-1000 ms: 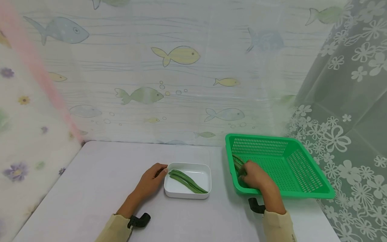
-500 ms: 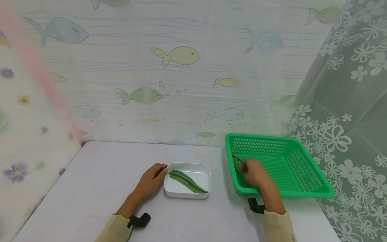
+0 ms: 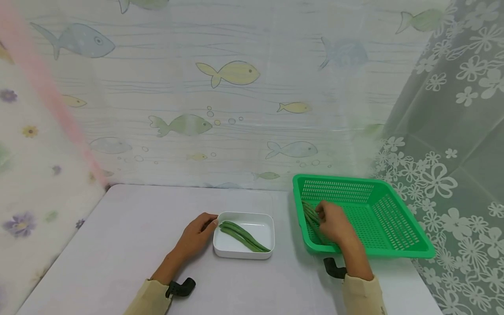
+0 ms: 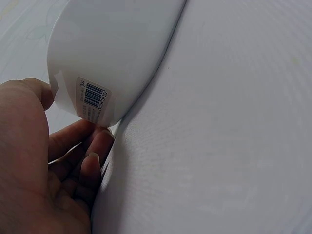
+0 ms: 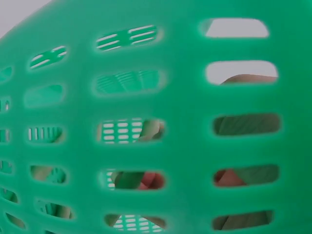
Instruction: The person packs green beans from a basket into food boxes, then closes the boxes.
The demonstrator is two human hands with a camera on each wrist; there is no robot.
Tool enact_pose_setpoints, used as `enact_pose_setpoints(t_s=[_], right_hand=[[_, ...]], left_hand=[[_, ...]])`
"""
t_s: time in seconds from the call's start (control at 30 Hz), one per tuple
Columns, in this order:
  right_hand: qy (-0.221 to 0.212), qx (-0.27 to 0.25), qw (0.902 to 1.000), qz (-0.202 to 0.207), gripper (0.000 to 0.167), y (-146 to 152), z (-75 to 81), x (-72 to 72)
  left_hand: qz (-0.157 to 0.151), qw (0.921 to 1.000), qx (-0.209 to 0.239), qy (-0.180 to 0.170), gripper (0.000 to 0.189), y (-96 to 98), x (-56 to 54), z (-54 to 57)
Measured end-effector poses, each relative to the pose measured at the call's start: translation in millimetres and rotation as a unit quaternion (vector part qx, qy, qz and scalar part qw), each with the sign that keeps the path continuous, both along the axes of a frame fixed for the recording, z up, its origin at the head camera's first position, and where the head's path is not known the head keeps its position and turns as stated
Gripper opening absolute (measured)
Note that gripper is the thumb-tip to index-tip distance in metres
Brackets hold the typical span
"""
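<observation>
I see the left hand (image 3: 197, 235) gripping the end of a white dish (image 3: 243, 254) with beans (image 3: 245, 236) inside, while the right hand (image 3: 334, 223) curls at more beans (image 3: 309, 212) in the green basket (image 3: 378, 253), its hold unclear to me.

- Back wall (image 3: 252, 135): wht. w/ pale grn., blue & yel. fish (image 3: 238, 72)
- L wall (image 3: 27, 175): wht. w/ scattered flowers (image 3: 20, 225), pink strip (image 3: 59, 96) nr. corner
- R curtain (image 3: 449, 135): sheer, greyish, w/ wht. floral pattern
- Table (image 3: 134, 236): wht. top, far edge nr. back wall
- Light: soft, even
</observation>
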State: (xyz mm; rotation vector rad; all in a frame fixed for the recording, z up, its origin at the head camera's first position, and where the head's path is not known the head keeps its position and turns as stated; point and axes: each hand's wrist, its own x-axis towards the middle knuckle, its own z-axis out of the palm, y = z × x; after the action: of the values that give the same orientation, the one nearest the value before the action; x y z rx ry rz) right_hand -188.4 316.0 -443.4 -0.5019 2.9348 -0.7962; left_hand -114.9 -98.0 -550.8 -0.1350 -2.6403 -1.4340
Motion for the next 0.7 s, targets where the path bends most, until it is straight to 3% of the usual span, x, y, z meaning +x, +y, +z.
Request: enact_pose_setpoints(t_s=[0.37, 0.7], right_hand=[[0.083, -0.022, 0.9963, -0.004, 0.027, 0, 12.5, 6.5], [0.150, -0.049, 0.9875, 0.012, 0.023, -7, 28.7, 20.6]], left_hand=[[0.002, 1.0000, -0.004, -0.001, 0.033, 0.4, 1.9, 1.2], [0.003, 1.0000, -0.006, 0.003, 0.033, 1.6, 4.4, 1.9]])
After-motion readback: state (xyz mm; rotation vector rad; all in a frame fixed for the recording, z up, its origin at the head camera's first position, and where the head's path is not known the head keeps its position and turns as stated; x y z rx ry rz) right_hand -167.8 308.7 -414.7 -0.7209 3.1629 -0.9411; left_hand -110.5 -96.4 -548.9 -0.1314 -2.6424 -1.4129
